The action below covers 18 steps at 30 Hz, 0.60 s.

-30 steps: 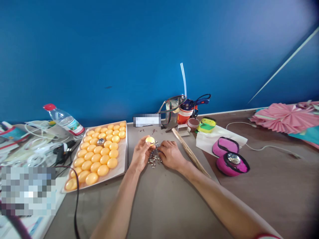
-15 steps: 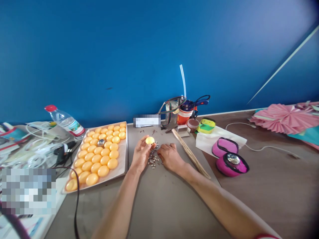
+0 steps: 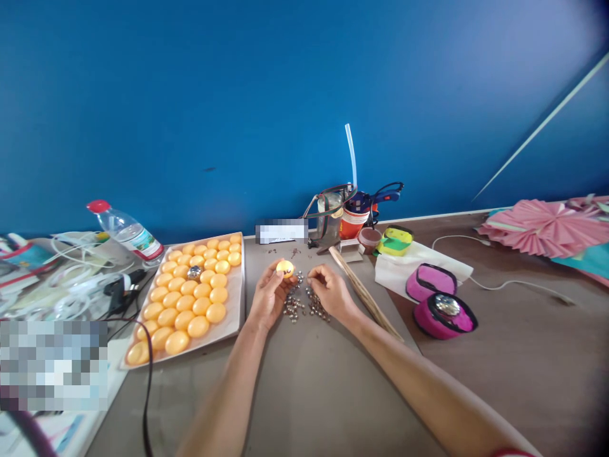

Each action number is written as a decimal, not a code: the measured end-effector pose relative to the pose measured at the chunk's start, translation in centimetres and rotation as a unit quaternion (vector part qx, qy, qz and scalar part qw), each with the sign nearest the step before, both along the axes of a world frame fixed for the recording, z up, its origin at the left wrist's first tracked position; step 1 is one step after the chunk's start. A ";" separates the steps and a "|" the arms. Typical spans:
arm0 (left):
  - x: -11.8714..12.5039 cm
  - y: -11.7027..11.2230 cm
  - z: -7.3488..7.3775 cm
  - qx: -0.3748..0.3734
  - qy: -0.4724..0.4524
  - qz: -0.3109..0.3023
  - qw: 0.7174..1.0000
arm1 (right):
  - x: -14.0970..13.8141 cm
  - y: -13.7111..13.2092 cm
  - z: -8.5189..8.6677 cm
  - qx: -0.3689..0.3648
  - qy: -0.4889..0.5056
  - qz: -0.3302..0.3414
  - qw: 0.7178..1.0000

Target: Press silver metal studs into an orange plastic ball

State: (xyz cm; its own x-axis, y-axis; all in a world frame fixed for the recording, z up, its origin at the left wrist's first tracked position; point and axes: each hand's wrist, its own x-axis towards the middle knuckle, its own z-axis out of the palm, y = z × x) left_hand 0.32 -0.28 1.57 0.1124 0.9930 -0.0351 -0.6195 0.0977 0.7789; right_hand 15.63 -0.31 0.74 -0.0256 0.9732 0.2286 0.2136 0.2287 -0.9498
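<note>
My left hand [image 3: 269, 297] holds a small yellow ball [image 3: 285, 268] up between thumb and fingers, just above a heap of small silvery beads [image 3: 301, 303] on the grey table. My right hand [image 3: 332, 291] is lifted off the heap with its fingertips pinched together close to the ball; what they pinch is too small to make out. To the left lies a white tray [image 3: 236, 303] filled with several rows of yellow balls, one of them covered in silver beads [image 3: 193, 273].
A plastic water bottle [image 3: 124, 232] and tangled cables lie far left. Behind the hands stand a red cup with tools [image 3: 353, 216] and a glue gun. A wooden stick [image 3: 364, 293], two pink pouches [image 3: 440, 299], white paper and pink paper fans [image 3: 542, 223] are on the right.
My right hand has risen from the bead heap and drawn its fingers into a pinch beside the ball. The left hand has stayed where it was with the ball.
</note>
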 end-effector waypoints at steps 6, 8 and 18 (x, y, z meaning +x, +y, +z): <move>0.1 -0.1 0.0 -0.014 0.007 -0.013 1.000 | -0.1 0.3 0.5 -0.135 0.308 0.072 0.939; 0.1 -0.1 -0.1 -0.010 0.009 -0.016 1.000 | 0.0 0.4 0.8 -0.165 0.366 0.095 0.911; 0.5 -0.5 0.2 -0.003 0.009 -0.056 0.998 | 0.0 -0.1 1.5 -0.179 0.386 0.126 0.896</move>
